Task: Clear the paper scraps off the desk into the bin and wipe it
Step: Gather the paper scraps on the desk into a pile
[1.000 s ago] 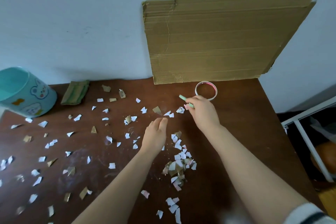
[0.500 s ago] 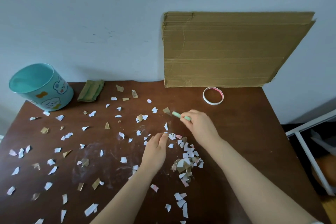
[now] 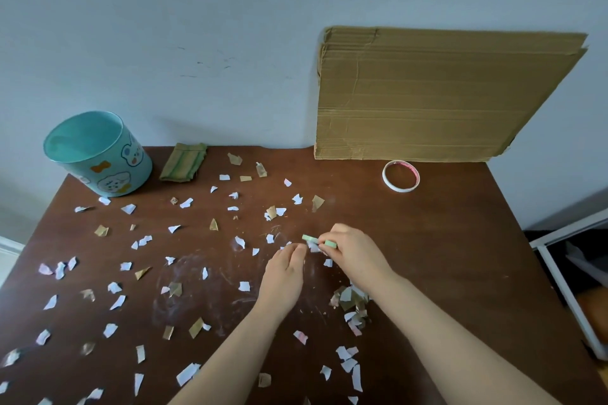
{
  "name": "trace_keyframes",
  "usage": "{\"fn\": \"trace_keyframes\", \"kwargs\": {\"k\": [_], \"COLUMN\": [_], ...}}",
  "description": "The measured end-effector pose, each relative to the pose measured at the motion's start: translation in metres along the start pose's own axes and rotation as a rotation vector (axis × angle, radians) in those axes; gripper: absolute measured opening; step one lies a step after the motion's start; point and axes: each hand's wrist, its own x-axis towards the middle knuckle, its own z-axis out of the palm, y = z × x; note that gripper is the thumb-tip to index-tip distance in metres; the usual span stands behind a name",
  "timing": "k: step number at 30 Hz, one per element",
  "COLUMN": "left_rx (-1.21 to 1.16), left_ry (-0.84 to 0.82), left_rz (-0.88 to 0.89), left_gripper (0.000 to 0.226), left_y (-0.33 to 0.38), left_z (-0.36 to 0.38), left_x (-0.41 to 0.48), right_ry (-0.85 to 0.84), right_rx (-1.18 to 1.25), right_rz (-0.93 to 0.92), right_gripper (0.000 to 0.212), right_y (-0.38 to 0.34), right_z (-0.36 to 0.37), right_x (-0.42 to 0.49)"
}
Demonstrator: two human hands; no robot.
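Several white and tan paper scraps [image 3: 174, 228] lie scattered over the brown desk [image 3: 460, 256]. A small heap of scraps [image 3: 350, 301] sits just right of centre, under my right forearm. My right hand [image 3: 353, 251] grips a short pale green stick [image 3: 311, 238] that lies flat near the desk surface. My left hand [image 3: 284, 273] rests edge-down on the desk just left of it, fingers straight and together, tips close to the stick. A teal bin [image 3: 95, 154] with cartoon stickers stands at the back left. A folded green cloth [image 3: 184, 161] lies beside it.
A sheet of cardboard [image 3: 437, 99] leans on the wall at the back right, with a roll of tape [image 3: 400, 175] in front of it. A white metal frame [image 3: 566, 293] stands off the desk's right edge.
My right hand has drawn the green stick back toward me, from near the tape roll to the desk's middle. My left hand stays beside it. The view has tilted and shifted left.
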Motion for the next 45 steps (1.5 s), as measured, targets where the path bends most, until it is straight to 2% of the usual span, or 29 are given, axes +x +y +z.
{"fn": "trace_keyframes", "kwargs": {"k": [4, 7, 11, 15, 19, 23, 27, 31, 33, 36, 42, 45], "left_rx": [0.012, 0.046, 0.098, 0.083, 0.071, 0.029, 0.022, 0.034, 0.019, -0.012, 0.012, -0.008], "left_ry": [-0.027, -0.026, -0.044, -0.035, -0.066, -0.074, -0.071, -0.063, -0.052, -0.029, 0.012, 0.021], "left_rz": [0.050, 0.045, 0.043, 0.005, 0.002, -0.003, -0.014, -0.022, -0.024, -0.038, -0.044, -0.046], "left_gripper": [0.038, 0.037, 0.026, 0.020, 0.020, 0.022, 0.023, 0.021, 0.019, 0.016, 0.014, 0.016], "left_y": [-0.001, -0.008, -0.024, -0.037, -0.036, -0.032, -0.029, -0.030, -0.030, -0.029, -0.021, -0.017], "left_z": [-0.009, -0.016, -0.028, -0.038, -0.036, -0.034, -0.033, -0.033, -0.034, -0.033, -0.032, -0.033], "left_x": [0.003, 0.002, -0.003, -0.003, 0.000, 0.007, 0.014, 0.018, 0.020, 0.024, 0.035, 0.039], "right_ry": [0.187, 0.308, 0.231, 0.129, 0.023, 0.106, 0.255, 0.288, 0.251, 0.175, -0.001, -0.019], "right_rx": [0.083, 0.090, -0.009, -0.100, -0.067, 0.006, 0.067, 0.061, 0.017, -0.073, 0.009, 0.075], "right_rz": [0.036, 0.156, 0.255, 0.158, 0.034, 0.018, 0.105, 0.212, 0.229, 0.145, -0.024, -0.050], "right_gripper": [0.023, 0.023, 0.027, 0.029, 0.029, 0.025, 0.022, 0.025, 0.026, 0.029, 0.026, 0.024], "right_y": [0.007, 0.021, 0.017, -0.013, -0.038, -0.035, -0.008, 0.015, 0.015, 0.004, -0.019, -0.019], "right_z": [-0.018, -0.030, -0.018, 0.007, 0.018, -0.005, -0.032, -0.035, -0.026, -0.005, 0.008, -0.002], "right_x": [0.008, 0.027, 0.046, 0.037, 0.013, 0.018, 0.050, 0.082, 0.087, 0.080, 0.048, 0.045]}}
